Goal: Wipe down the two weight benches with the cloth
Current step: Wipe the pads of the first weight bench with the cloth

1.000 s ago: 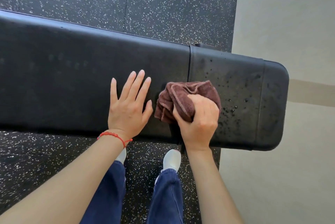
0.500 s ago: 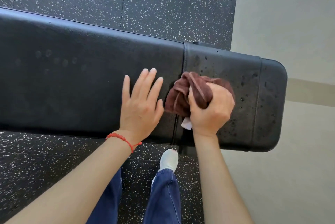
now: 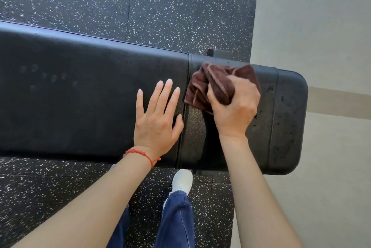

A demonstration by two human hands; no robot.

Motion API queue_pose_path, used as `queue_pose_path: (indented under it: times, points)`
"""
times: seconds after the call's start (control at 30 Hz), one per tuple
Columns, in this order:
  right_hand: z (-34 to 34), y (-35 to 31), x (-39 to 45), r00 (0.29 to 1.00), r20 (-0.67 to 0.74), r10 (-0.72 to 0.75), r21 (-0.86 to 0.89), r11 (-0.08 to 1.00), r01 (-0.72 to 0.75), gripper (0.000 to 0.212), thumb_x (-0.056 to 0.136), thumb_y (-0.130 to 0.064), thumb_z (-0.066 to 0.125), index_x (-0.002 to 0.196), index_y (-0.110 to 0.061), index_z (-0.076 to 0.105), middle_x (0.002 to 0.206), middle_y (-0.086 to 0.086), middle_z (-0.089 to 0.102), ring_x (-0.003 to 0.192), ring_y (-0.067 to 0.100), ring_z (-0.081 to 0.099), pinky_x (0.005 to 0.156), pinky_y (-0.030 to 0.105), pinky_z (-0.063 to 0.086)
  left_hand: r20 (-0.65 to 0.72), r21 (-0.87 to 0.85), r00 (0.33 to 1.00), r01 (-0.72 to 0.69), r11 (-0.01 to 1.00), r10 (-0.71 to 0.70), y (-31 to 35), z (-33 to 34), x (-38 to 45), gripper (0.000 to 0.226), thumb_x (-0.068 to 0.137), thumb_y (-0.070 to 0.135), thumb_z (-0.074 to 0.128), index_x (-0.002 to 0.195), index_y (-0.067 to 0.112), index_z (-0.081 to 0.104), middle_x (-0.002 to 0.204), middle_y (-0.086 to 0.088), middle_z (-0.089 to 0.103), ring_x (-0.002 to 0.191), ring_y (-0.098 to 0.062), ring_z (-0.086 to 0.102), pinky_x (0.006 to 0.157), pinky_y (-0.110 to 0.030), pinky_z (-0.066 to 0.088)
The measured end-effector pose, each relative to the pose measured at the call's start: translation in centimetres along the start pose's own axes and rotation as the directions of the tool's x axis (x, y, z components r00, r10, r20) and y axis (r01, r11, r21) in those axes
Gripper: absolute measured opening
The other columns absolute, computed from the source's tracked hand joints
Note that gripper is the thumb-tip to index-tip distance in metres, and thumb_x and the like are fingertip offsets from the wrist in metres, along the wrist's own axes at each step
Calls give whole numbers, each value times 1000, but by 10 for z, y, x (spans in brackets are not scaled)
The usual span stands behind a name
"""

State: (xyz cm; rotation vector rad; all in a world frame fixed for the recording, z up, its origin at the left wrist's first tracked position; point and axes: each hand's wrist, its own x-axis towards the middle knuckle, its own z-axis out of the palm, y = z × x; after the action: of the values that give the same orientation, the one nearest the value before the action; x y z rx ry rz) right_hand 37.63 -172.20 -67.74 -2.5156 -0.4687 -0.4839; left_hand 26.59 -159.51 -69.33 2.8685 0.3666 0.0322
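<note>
1. Progress: wiping is under way on one bench (image 3: 90,97). The cloth (image 3: 208,87) sits on the short end section, just past the seam that divides it from the long pad.
2. Evidence of work left: dark wet droplets and smears show on the end section to the right of the cloth, near the rounded end. Judged not yet wiped off.
3. The long pad to the left shows faint dull marks, otherwise dry and matt. Cannot tell whether it has been wiped.
4. Only one bench is in view; the second is nowhere in frame, so at least that part of the task is judged outstanding.
5. Right hand (image 3: 234,107): fingers curled round the bunched cloth, gripping it and pressing it down on the pad.
6. Left hand (image 3: 158,119): lies flat on the long pad just left of the seam, fingers straight and slightly spread, holding nothing. Judged a brace.
7. Materials: bench upholstery is black, fine-grained, leather-like, with rounded corners and stitched or moulded seams. Cloth is maroon terry, soft, crumpled into folds, ribbed hem visible.
8. Floor (image 3: 180,7): black rubber tiles with white flecks; pale smooth flooring at right.
</note>
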Motion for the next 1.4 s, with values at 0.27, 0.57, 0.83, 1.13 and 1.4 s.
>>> queue_pose_path:
  times: [0.27, 0.57, 0.83, 1.13, 1.4]
  points:
    - [-56, 17, -86, 996, 77, 36, -5, 999, -36, 37, 88, -36, 62, 82, 0, 68, 81, 11, 65, 81, 29, 61, 85, 38, 45, -11, 9, 1000, -3, 1000, 3, 0, 0, 1, 53, 89, 29, 39, 138, 8, 41, 147, -13, 36, 138, -27, 27, 111, -56, 13]
    - [-63, 35, -88, 999, 48, -19, -2, 1000, 19, 39, 90, -38, 59, 81, -1, 68, 81, 10, 66, 79, 26, 60, 81, 39, 44, -45, -55, 997, 64, 996, -67, 15, -6, -1, 50, 88, 22, 39, 134, 5, 45, 144, -16, 39, 136, -31, 31, 109, -59, 16]
    - [-33, 70, 0, 997, -60, 53, -76, 995, -58, 31, 77, -32, 69, 85, -2, 66, 78, 13, 64, 76, 29, 58, 80, 36, 41, 44, -38, 999, 5, 999, -3, 69, 8, 2, 53, 89, 26, 38, 139, 9, 40, 148, -13, 34, 138, -28, 27, 111, -55, 15]
    - [-36, 84, 9, 998, -43, 49, -45, 998, -51, 32, 78, -34, 71, 86, -3, 66, 79, 10, 64, 76, 27, 57, 82, 33, 40, 3, 20, 1000, -20, 1000, 20, 66, 17, 2, 52, 90, 29, 37, 138, 9, 40, 148, -13, 35, 138, -27, 26, 111, -54, 14]
    - [-87, 101, -73, 997, 40, 72, -20, 997, -71, 34, 87, -36, 64, 83, -3, 67, 80, 9, 64, 79, 25, 57, 81, 39, 44, 2, 9, 1000, -15, 1000, 15, 67, 16, 2, 53, 90, 29, 37, 139, 9, 39, 147, -14, 35, 138, -27, 24, 111, -53, 13]
